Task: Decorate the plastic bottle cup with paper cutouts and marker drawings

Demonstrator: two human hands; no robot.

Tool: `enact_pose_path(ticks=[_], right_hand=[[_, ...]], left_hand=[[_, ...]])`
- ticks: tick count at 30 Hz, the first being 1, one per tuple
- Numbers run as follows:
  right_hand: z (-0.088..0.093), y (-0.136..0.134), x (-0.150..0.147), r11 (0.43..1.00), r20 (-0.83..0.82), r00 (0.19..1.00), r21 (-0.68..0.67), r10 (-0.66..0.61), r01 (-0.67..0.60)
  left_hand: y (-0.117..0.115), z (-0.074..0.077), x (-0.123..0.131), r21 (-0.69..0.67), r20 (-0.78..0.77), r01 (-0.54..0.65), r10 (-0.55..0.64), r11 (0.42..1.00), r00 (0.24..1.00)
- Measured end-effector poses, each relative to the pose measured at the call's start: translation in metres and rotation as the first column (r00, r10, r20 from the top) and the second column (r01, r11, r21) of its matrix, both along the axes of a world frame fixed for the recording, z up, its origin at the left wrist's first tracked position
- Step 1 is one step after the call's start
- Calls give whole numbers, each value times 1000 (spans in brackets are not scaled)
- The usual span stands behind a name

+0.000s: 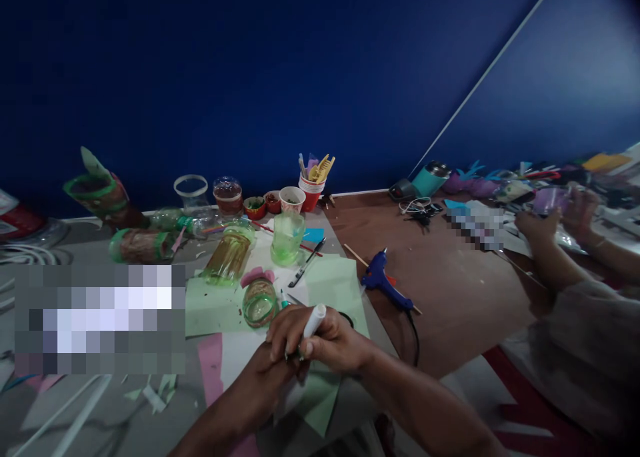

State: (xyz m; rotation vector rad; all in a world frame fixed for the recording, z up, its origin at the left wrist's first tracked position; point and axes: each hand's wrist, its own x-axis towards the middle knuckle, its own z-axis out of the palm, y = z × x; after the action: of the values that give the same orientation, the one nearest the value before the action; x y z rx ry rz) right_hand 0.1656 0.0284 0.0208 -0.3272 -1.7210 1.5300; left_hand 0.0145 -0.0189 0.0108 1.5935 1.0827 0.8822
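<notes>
My right hand (333,340) is closed around a white marker (315,321), whose rounded white end points up between thumb and fingers. Its lower end is hard to make out. Below and left of it, my left hand (270,372) touches the right one; its fingers are mostly hidden, so I cannot tell what it holds. Just beyond the hands stands a small green-rimmed jar (260,304) with a brownish wall, a pink piece (257,276) behind it. A teal-tipped marker (284,298) lies by the jar. Pale green paper (335,280) spreads beneath.
A blue glue gun (384,280) with its cord lies on the brown board at right. Behind stand a green-tinted cup (288,237), a cut bottle (230,254), paint pots (255,208) and a red cup (312,194) of tools. A co-worker's hands (543,227) work at far right.
</notes>
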Motion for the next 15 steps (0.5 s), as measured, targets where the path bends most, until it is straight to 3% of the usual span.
enact_pose_path(ticks=[2, 4, 8, 15], right_hand=[[2, 1, -2, 998, 9, 1000, 55, 5, -5], [4, 1, -4, 995, -6, 1000, 97, 8, -8], [7, -1, -6, 989, -49, 999, 148, 15, -8], [18, -3, -2, 968, -50, 999, 249, 21, -8]], left_hand=[[1, 5, 0, -155, 10, 35, -34, 987, 999], [3, 11, 0, -193, 13, 34, -32, 981, 999], [2, 13, 2, -132, 28, 85, -82, 988, 996], [-1, -6, 2, -36, 54, 157, -155, 987, 986]])
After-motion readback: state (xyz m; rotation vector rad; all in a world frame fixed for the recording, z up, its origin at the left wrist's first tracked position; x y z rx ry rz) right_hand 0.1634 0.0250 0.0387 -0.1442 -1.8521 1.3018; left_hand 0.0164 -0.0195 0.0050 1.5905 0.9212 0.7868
